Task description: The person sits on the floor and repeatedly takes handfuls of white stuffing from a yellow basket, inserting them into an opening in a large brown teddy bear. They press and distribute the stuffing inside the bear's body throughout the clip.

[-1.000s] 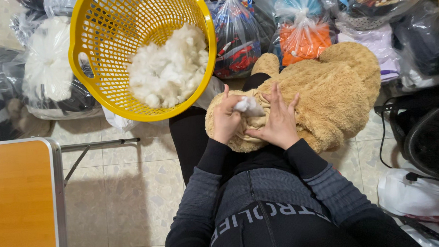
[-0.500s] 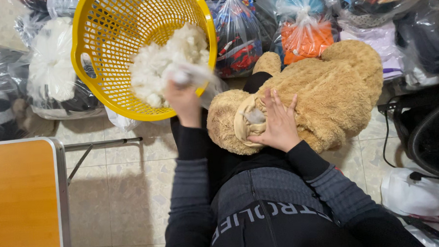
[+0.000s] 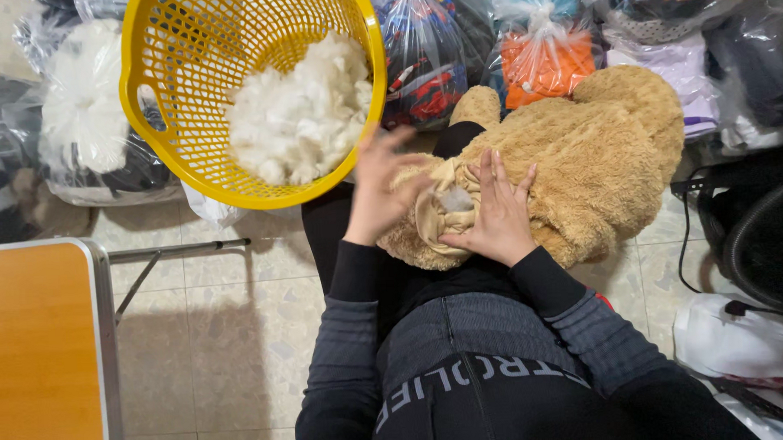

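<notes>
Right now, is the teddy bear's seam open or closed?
Open: the teddy bear shows white stuffing through a gap beside the right hand.

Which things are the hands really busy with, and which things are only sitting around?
Busy with:
- teddy bear, open at the seam
- white stuffing
- yellow basket holding the stuffing
- left hand, blurred, empty
- right hand, flat on the bear

Only sitting around:
- plastic bags of clothes
- wooden table
- black cable
</notes>
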